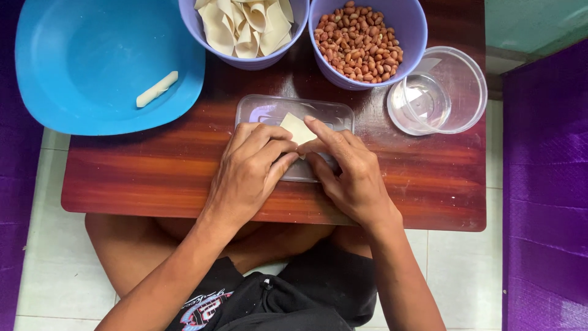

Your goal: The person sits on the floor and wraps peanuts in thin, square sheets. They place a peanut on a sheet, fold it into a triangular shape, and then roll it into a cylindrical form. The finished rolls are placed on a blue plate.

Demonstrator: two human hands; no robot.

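your left hand and right hand pinch a pale wrapper on the clear lid at table centre, seemingly mid-roll; next calls for even, tight rolling. peanut bowl at 1 o'clock, water cup at 2; one finished roll at 10.

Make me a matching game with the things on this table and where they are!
Things:
1. peanuts
2. rolled pastry stick
3. water
4. square wrapper

Places:
A. on the blue tray
B. under both hands, the left hand and the right hand, on the clear lid
C. in the purple bowl
D. in the clear round tub

Pairs: 1-C, 2-A, 3-D, 4-B
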